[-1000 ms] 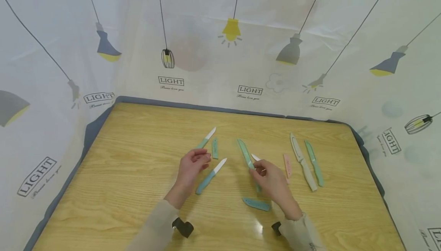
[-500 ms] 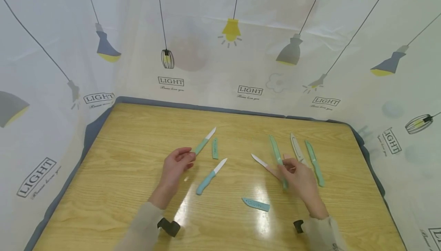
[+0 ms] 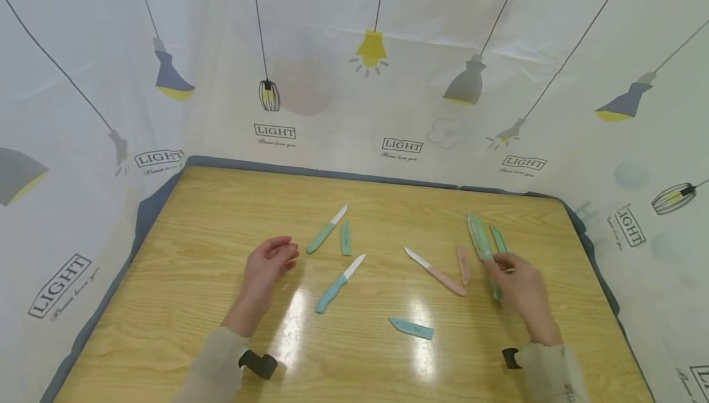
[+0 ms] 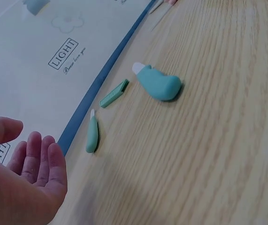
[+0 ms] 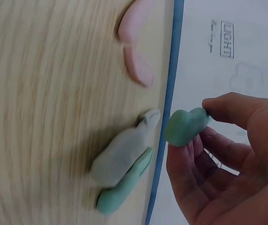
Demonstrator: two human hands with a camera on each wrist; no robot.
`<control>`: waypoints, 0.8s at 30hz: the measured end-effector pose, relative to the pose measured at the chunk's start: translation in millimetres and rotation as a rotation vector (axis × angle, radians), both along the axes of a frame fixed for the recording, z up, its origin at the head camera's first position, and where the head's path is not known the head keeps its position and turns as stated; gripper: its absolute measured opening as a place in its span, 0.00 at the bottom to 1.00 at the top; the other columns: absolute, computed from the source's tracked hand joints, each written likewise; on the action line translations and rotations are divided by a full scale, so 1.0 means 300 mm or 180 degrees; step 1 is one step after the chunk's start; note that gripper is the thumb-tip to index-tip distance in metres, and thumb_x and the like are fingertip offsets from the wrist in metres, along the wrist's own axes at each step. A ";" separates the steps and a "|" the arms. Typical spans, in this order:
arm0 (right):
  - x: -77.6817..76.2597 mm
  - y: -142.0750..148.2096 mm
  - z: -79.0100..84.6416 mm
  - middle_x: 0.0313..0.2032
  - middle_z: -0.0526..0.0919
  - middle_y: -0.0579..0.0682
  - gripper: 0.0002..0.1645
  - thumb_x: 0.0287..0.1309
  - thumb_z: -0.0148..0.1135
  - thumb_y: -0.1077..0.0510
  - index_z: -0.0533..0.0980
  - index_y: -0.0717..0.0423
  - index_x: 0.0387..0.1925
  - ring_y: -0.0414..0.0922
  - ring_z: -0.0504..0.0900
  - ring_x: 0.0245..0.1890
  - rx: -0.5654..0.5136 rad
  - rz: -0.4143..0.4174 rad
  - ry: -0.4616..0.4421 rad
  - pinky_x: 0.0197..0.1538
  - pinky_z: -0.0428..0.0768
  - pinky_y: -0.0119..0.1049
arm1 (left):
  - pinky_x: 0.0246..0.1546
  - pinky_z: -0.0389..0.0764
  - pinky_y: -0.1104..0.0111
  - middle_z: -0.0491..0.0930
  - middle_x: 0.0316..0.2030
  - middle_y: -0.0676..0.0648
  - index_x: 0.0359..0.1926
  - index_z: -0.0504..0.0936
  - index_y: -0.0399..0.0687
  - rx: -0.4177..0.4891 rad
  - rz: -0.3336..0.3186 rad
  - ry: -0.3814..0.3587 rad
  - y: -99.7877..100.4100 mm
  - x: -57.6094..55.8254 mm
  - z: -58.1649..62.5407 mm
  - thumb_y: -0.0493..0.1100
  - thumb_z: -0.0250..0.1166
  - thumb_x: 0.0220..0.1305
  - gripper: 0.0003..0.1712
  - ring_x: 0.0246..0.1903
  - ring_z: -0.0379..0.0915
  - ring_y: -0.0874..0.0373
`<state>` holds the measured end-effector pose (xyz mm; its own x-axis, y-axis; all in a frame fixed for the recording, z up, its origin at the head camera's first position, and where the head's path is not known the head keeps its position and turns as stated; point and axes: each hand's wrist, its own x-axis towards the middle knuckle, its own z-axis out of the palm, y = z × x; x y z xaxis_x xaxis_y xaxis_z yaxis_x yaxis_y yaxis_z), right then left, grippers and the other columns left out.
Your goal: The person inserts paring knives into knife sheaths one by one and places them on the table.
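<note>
My right hand [image 3: 523,286] pinches a green sheathed knife [image 5: 185,126] between thumb and fingers. In the head view that knife overlaps the beige sheathed knife, whose handle [image 5: 117,161] shows below it in the right wrist view. Beside the beige one lies a second green sheathed knife [image 3: 498,238], partly hidden by my hand. Holding nothing, my left hand [image 3: 263,274] hovers with relaxed fingers just left of a green knife [image 3: 319,239] with a bare white blade. Close by are its green sheath [image 3: 346,239] and a bare-bladed blue knife [image 3: 331,293].
A pink knife [image 3: 445,279] with a bare blade lies right of centre, alongside a pink sheath [image 3: 463,266]. Nearer the front is a blue sheath [image 3: 412,328]. Printed cloth walls [image 3: 332,107] enclose the wooden table [image 3: 221,218] at the back and sides.
My right hand has carried the green sheathed knife rightward, from beside the pink knife to over the beige one. My left hand has drifted left, away from the green bare-bladed knife.
</note>
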<state>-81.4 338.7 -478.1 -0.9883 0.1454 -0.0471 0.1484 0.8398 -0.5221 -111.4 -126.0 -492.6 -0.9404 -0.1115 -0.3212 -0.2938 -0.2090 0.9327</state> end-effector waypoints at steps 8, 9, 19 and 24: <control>-0.004 0.102 -0.016 0.45 0.82 0.65 0.36 0.68 0.49 0.40 0.75 0.69 0.55 0.57 0.81 0.39 0.0089 -0.0080 -0.0103 0.35 0.81 0.47 | 0.55 0.77 0.59 0.77 0.50 0.39 0.61 0.68 0.30 -0.0008 0.0010 -0.0005 -0.037 0.001 -0.008 0.37 0.60 0.67 0.25 0.51 0.75 0.48; -0.005 0.112 -0.018 0.45 0.82 0.66 0.36 0.68 0.48 0.40 0.74 0.70 0.56 0.56 0.81 0.39 0.0105 -0.0094 -0.0140 0.35 0.81 0.46 | 0.55 0.77 0.59 0.77 0.50 0.38 0.61 0.67 0.30 -0.0011 0.0011 -0.0004 -0.040 0.001 -0.008 0.37 0.60 0.67 0.25 0.51 0.75 0.48; -0.009 0.194 -0.037 0.48 0.79 0.70 0.39 0.69 0.45 0.39 0.73 0.74 0.55 0.62 0.80 0.40 0.0424 -0.0055 -0.0424 0.36 0.80 0.53 | 0.55 0.76 0.58 0.78 0.49 0.40 0.61 0.67 0.29 0.0010 0.0066 -0.0025 -0.065 0.009 -0.009 0.35 0.59 0.66 0.25 0.45 0.78 0.56; -0.017 0.208 -0.035 0.47 0.79 0.70 0.37 0.70 0.46 0.42 0.74 0.75 0.53 0.62 0.80 0.38 0.0517 -0.0059 -0.0541 0.33 0.80 0.52 | 0.56 0.75 0.56 0.79 0.47 0.40 0.61 0.67 0.28 0.0046 0.0113 -0.0009 -0.070 0.010 -0.010 0.34 0.60 0.66 0.25 0.42 0.79 0.59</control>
<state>-86.3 401.2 -488.4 -0.9652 0.1826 -0.1870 0.2387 0.9072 -0.3464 -108.3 -147.1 -495.5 -0.9350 -0.1403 -0.3257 -0.2886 -0.2327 0.9287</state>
